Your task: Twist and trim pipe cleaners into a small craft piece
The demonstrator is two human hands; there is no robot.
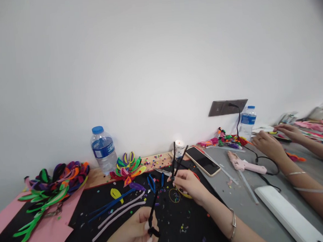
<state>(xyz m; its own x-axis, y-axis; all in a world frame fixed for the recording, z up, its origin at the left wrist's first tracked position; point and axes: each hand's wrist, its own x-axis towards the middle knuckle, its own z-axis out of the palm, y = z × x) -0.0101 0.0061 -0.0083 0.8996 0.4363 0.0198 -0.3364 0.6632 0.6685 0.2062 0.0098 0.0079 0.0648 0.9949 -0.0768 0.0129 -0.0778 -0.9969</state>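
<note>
My left hand (135, 228) is low in the middle, its fingers pinching a black pipe cleaner (154, 206) with a bent, curled lower end. To the right and a little farther away, my right hand (189, 185) grips another black pipe cleaner (178, 164), its two ends rising in a V. Both hands are over the black mat (125, 234). Left of them lie pale lilac pipe cleaners (118, 220), blue pipe cleaners (109, 205) and a yellow loop (116, 194). Blue loops (151, 182) sit just beyond my left hand.
Bundled pipe-cleaner flowers (60, 179) rest on pink paper (53, 235). A water bottle (104, 150), a white cup (179, 149) and a phone (204, 160) stand or lie near the wall. At right are a glue gun (246, 163), a white case (289, 211) and another person's hands (268, 145).
</note>
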